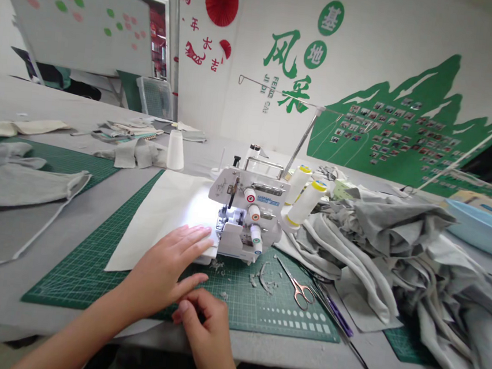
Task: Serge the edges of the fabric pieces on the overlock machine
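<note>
A white overlock sewing machine [247, 211] with its lamp lit stands on a green cutting mat [86, 262]. A sheet of off-white fabric [151, 216] lies on the mat, reaching to the machine's needle area. My left hand [173, 259] rests flat on the fabric and machine bed just before the presser foot, fingers stretched out. Close below its thumb, my right hand [206, 326] is curled at the mat's front edge, thumb against the bent fingers. Whatever those fingers hold is hidden. A pale fabric edge [145, 328] shows under my left forearm.
Scissors [301, 288], thread scraps [265, 279] and a purple-handled tool [340, 315] lie right of the machine. Grey fabric [389, 233] is heaped beyond, near a blue basin [485, 228]. Thread cones [309, 202] stand behind; grey pieces [18, 203] lie left.
</note>
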A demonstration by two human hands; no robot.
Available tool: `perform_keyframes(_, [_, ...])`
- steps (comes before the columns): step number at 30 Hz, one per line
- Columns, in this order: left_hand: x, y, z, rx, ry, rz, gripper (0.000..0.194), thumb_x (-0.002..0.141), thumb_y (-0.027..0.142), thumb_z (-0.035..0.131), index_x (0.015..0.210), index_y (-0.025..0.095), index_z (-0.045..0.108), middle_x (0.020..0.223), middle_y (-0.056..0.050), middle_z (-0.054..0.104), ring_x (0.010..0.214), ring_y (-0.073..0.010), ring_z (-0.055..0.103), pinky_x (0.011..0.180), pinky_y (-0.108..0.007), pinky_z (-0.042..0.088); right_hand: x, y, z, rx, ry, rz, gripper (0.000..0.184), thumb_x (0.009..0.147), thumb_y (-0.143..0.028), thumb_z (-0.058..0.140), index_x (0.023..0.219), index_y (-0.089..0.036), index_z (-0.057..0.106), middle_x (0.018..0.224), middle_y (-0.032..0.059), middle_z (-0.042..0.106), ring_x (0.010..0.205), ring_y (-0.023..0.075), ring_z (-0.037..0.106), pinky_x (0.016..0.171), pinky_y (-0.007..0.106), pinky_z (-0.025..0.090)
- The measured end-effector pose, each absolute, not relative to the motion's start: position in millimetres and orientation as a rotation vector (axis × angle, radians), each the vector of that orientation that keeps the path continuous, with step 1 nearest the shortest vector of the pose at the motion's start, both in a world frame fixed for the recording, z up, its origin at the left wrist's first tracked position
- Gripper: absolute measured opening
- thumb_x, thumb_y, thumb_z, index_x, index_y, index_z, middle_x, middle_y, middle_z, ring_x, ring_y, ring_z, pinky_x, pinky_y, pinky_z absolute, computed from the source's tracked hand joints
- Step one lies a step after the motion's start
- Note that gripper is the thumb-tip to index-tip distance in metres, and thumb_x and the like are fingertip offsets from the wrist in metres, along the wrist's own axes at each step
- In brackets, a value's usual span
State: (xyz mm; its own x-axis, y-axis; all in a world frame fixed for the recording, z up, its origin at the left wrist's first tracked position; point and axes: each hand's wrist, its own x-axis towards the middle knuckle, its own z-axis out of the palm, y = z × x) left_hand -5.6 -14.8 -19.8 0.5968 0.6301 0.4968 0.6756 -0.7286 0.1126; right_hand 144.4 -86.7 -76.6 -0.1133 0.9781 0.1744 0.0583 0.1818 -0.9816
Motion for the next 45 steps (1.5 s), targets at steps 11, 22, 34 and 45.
perform_keyframes(11, [-2.5,-11.4,-14.3,-2.746,-1.147,-0.808,0.054,0.087,0.032,0.067,0.137,0.019,0.051,0.151,-0.013,0.05,0.139,-0.0305,0.047,0.116,-0.05,0.039,145.2,-86.4,-78.0,-1.074,-1.415,1.122,0.02,0.094,-0.028,0.06,0.082,-0.017,0.072,0.07,0.0027,0.072,0.066,0.0173,0.065,0.062,0.023,0.044])
perform_keyframes(22, [-1.8,-3.2,-0.2,-2.821,-1.265,-0.653,0.064,0.087,0.048,0.067,0.141,0.016,0.053,0.153,-0.015,0.047,0.14,-0.0332,0.045,0.117,-0.051,0.038,144.1,-86.8,-81.4,-1.089,-1.414,1.121,0.018,0.094,-0.027,0.06,0.084,-0.017,0.073,0.07,0.0026,0.073,0.066,0.0172,0.068,0.062,0.022,0.046])
perform_keyframes(34, [1.0,2.8,-5.8,-2.773,-1.264,-0.677,0.073,0.089,0.06,0.06,0.145,0.014,0.05,0.153,-0.017,0.047,0.141,-0.0348,0.044,0.118,-0.052,0.035,144.5,-87.7,-79.2,-1.091,-1.417,1.12,0.016,0.092,-0.024,0.06,0.083,-0.018,0.072,0.069,0.0022,0.073,0.066,0.0172,0.068,0.061,0.022,0.046])
perform_keyframes(45, [-4.0,10.0,7.0,-2.943,-1.38,-0.797,0.093,0.085,0.085,0.031,0.138,0.013,0.059,0.149,-0.018,0.051,0.138,-0.0372,0.046,0.115,-0.054,0.035,122.6,-76.7,-66.1,-1.009,-1.489,0.986,0.048,0.08,-0.005,0.063,0.123,-0.026,0.069,0.118,0.0036,0.07,0.105,0.0211,0.065,0.09,0.028,0.051])
